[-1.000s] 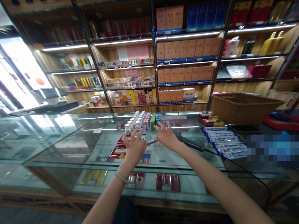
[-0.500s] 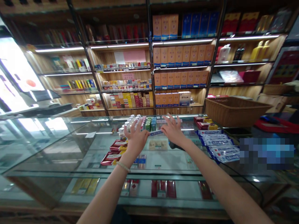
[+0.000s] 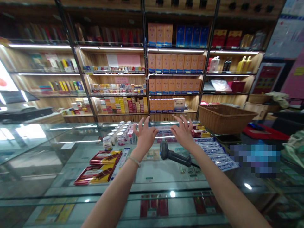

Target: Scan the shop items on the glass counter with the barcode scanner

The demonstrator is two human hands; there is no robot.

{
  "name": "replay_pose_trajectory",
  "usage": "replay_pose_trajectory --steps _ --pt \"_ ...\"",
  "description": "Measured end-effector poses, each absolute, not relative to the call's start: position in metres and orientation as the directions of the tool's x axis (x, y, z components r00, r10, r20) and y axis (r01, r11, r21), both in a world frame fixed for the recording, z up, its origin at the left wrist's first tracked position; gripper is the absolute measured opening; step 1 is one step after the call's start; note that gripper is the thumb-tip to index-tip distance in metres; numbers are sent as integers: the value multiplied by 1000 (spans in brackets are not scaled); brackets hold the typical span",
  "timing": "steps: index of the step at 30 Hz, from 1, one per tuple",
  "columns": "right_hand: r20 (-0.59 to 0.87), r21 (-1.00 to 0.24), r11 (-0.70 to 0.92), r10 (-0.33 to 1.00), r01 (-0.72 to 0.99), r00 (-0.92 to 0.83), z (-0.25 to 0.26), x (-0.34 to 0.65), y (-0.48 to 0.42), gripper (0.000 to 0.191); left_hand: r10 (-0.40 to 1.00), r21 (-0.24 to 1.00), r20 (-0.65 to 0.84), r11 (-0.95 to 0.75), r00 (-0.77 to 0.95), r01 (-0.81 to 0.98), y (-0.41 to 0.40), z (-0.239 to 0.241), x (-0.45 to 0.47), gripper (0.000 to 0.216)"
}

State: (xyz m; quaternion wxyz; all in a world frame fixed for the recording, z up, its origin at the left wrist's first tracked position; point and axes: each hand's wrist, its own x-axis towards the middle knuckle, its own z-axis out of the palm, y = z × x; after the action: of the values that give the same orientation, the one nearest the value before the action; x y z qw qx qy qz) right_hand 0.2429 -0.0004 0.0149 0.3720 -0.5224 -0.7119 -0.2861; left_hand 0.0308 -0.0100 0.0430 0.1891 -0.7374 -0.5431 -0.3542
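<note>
My left hand (image 3: 145, 136) pinches one end of a slim blue-and-white packet (image 3: 164, 131) between thumb and index finger. At the other end, my right hand (image 3: 184, 135) pinches it the same way, so the packet is stretched level above the glass counter. On both hands the other fingers are raised. A black handheld barcode scanner (image 3: 175, 154) lies below and between my hands. Left of my left wrist are red-and-yellow chocolate packets (image 3: 98, 169), with another blue-and-white packet (image 3: 121, 163) partly behind my forearm. Several similar packets (image 3: 211, 150) lie in a row beside my right forearm.
Small white-capped jars (image 3: 120, 137) stand in rows at the left. A wicker basket (image 3: 225, 118) sits at the right, near more red-and-yellow packets (image 3: 200, 130). The glass counter (image 3: 152, 172) spans the front; stocked shelves (image 3: 174, 77) rise behind it.
The view has turned to the right. Both hands, still holding the packet, have moved right over the counter, so the scanner and the packet beside the chocolate now show.
</note>
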Motion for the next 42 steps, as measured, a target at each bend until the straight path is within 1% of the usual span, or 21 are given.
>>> replay_pose_trajectory --steps 7,12,13,17,19,21,25,29,32,35,37,39,42 --pt "837 13 285 521 958 -167 -4 248 12 18 721 175 682 -325 123 929 3 31 38 22" --pt "828 9 310 531 951 -181 -10 247 7 16 711 215 693 -367 123 905 10 21 30 23" --pt "826 15 319 531 948 -192 -11 247 5 20 706 226 698 -380 122 897 12 20 28 24" --pt "831 26 347 514 938 -213 -12 252 0 48 676 238 725 -425 131 873 18 15 23 28" --pt "835 21 348 510 937 -208 -14 254 0 53 672 243 729 -433 131 868 20 12 22 30" --pt "835 19 345 511 939 -205 -15 255 1 48 672 250 728 -446 136 859 23 9 22 31" --pt "835 27 341 510 940 -209 -17 255 2 33 658 259 738 -479 148 839 26 4 22 30" --pt "845 21 331 498 944 -194 -16 254 0 29 651 256 750 -452 120 855 21 6 25 27" --pt "857 2 320 487 948 -166 -16 254 -1 28 647 223 754 -417 115 881 14 10 25 23" --pt "864 -16 317 483 948 -146 -15 254 -2 26 588 103 783 -442 201 891 7 11 23 41" --pt "865 -23 319 482 947 -141 -15 254 -3 25 545 21 796 -460 264 888 5 11 21 48" --pt "864 -26 325 483 945 -142 -15 254 -3 25 523 -17 803 -459 286 888 3 10 20 46" --pt "856 -26 328 495 944 -148 -15 254 -3 26 515 -19 812 -448 275 894 3 9 19 35"
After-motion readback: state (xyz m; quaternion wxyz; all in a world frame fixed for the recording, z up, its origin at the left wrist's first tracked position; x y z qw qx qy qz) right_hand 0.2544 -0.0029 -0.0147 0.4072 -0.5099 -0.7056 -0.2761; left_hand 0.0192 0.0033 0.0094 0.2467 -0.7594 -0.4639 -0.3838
